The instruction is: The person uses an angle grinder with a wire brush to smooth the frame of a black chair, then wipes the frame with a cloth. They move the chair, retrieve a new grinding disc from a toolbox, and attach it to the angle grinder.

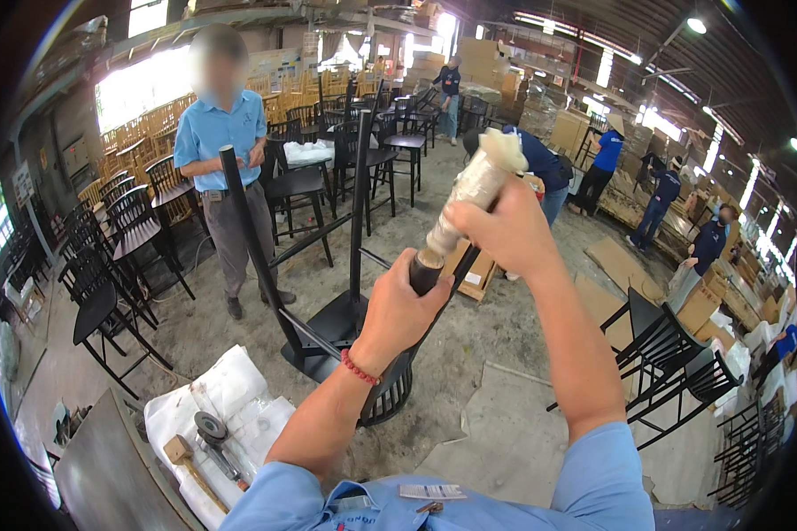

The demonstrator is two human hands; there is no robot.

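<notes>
An upturned black wooden stool (pixel 328 327) stands in front of me, its legs pointing up. My left hand (pixel 394 310) is wrapped round the end of its near leg (pixel 426 276). In my right hand (pixel 515 226) is a pale cylinder wrapped in clear plastic film (pixel 461 196), with a lumpy off-white top end. The lower end of this cylinder meets the leg's tip, just above my left fingers. What lies inside the film cannot be made out.
A wooden mallet (pixel 179 450) and a wheeled power tool (pixel 214 432) lie on white padding (pixel 226 389) at lower left. A person in a light blue shirt (pixel 226 133) stands beyond the stool. Black chairs (pixel 133 221) fill the left; two more (pixel 673 354) stand at right.
</notes>
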